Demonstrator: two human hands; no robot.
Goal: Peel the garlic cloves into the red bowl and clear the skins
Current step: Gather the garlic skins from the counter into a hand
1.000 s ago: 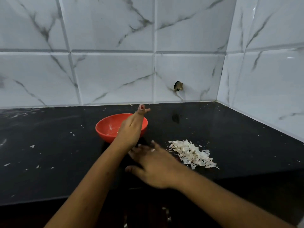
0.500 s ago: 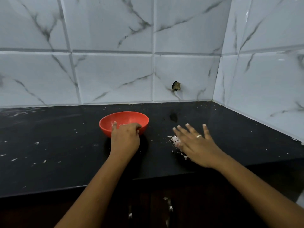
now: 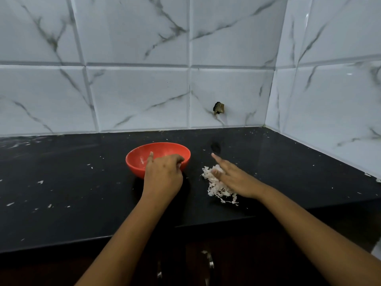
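Gripping the bowl (image 3: 136, 162) at its near rim, the left hand (image 3: 162, 176) curls over it. The right hand (image 3: 235, 178) lies flat, fingers straight, on the skins (image 3: 216, 190) beside the bowl.

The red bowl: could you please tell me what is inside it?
Pale smears on the inner wall of the red bowl, and the left hand grips its near rim. The hand and rim hide its bottom; no cloves are visible.
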